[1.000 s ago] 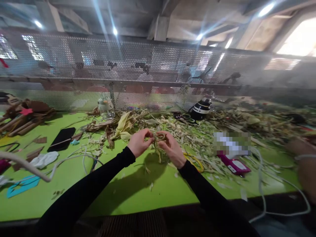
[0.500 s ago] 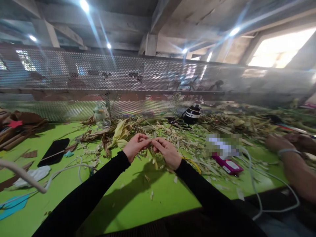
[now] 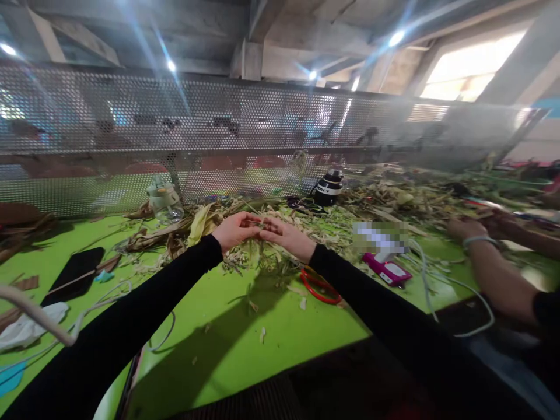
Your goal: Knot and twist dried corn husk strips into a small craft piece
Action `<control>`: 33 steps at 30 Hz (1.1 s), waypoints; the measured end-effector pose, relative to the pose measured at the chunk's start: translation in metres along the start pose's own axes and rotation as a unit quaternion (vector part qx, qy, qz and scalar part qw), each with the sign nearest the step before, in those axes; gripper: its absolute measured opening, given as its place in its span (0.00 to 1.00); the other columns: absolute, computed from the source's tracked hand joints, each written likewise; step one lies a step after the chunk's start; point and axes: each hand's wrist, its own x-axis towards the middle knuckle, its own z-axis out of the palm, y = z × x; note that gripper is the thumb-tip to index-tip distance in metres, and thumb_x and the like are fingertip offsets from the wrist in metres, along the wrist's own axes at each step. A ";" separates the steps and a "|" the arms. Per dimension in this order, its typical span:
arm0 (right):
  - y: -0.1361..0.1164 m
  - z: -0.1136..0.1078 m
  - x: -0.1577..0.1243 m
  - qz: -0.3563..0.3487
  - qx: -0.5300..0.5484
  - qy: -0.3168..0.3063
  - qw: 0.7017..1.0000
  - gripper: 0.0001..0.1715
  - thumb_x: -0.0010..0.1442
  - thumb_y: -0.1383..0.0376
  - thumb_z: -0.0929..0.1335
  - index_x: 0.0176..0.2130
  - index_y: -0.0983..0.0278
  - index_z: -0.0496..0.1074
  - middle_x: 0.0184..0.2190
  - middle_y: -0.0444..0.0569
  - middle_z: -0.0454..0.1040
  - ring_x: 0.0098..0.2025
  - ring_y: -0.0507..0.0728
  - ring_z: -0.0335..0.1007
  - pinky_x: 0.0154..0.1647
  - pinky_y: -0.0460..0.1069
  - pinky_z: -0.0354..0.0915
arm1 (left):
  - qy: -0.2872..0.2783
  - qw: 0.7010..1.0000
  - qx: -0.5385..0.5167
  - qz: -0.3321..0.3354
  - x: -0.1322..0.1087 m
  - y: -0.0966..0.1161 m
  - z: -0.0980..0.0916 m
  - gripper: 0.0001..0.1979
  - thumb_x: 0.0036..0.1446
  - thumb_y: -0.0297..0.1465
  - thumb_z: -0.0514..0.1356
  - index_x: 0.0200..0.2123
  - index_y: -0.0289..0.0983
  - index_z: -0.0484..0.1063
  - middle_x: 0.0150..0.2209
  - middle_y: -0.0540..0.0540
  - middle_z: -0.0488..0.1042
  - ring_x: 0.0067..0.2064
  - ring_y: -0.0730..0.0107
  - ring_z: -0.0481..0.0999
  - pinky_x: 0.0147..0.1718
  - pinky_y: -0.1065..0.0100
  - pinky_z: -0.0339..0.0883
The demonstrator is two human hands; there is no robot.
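Note:
My left hand and my right hand meet fingertip to fingertip over the near edge of a heap of pale dried husk strips. Both hands are closed, thumbs and fingers pressed together, on something small I cannot make out. A yellowish husk leaf lies just left of my left hand. Below my right wrist, red-handled scissors or a similar red loop rests on the green table.
Black bottle and clear bottle stand behind the heap. Phone and white cable lie left. A magenta device with a cable sits right. Another person's hands work at far right. A perforated metal screen runs behind.
The view has shifted right, so things appear further left. My hands are flatter, with fingers more extended and brought together. The red loop has come into view below my right wrist.

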 end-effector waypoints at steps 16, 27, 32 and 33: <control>0.027 -0.096 -0.033 0.087 -0.443 0.109 0.886 0.06 0.52 0.65 0.67 0.30 0.67 0.70 0.26 0.44 0.69 0.26 0.48 0.59 0.31 0.47 0.52 | 0.086 0.992 -0.085 -0.032 0.006 0.009 -0.016 0.03 0.52 0.21 0.57 0.29 0.33 0.65 0.23 0.49 0.73 0.18 0.83 0.67 0.17 0.80 0.60; 0.038 -0.056 -0.109 0.236 -0.587 -0.064 0.772 0.15 0.49 0.71 0.64 0.40 0.69 0.64 0.36 0.57 0.72 0.35 0.61 0.70 0.31 0.49 0.60 | 0.034 0.995 -0.059 -0.068 0.011 -0.008 0.007 0.03 0.52 0.22 0.59 0.31 0.34 0.67 0.27 0.50 0.75 0.23 0.82 0.71 0.23 0.78 0.63; 0.030 -0.057 -0.097 0.240 -0.625 -0.101 0.736 0.22 0.47 0.74 0.63 0.45 0.72 0.63 0.43 0.64 0.70 0.42 0.65 0.70 0.36 0.51 0.60 | 0.046 0.996 -0.045 -0.063 0.010 -0.004 0.014 0.03 0.52 0.21 0.58 0.31 0.32 0.68 0.25 0.51 0.73 0.22 0.82 0.70 0.24 0.78 0.63; 0.030 -0.060 -0.096 0.255 -0.627 -0.112 0.727 0.22 0.48 0.73 0.63 0.46 0.73 0.63 0.41 0.64 0.72 0.40 0.65 0.71 0.35 0.51 0.60 | 0.053 0.996 -0.048 -0.060 0.010 -0.003 0.015 0.03 0.52 0.20 0.58 0.30 0.32 0.68 0.25 0.51 0.73 0.22 0.82 0.70 0.24 0.78 0.62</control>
